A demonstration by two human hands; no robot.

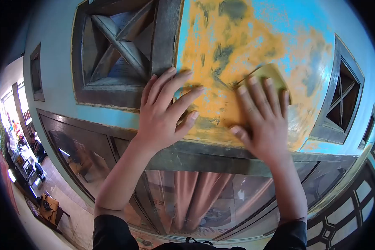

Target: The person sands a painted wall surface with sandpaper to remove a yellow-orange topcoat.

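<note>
My right hand [264, 121] lies flat with fingers stretched over a folded yellowish-brown sheet of sandpaper [275, 74], pressing it against the wall. Its upper edge shows beyond my fingertips; the rest is under my hand. This patch of wall [221, 87] is orange-yellow with grey smears and blue paint showing through. To the left, my left hand [164, 110] rests with spread fingers where the patch meets the dark wooden vent frame [166, 37]. I see nothing gripped in it.
Another crossed wooden vent [343, 96] is on the right. Below runs a dark wooden beam [204, 158] above glass panes with a pink curtain [202, 196] behind. At far left, a person [38, 148] sits near a wooden table [49, 206] with items on it.
</note>
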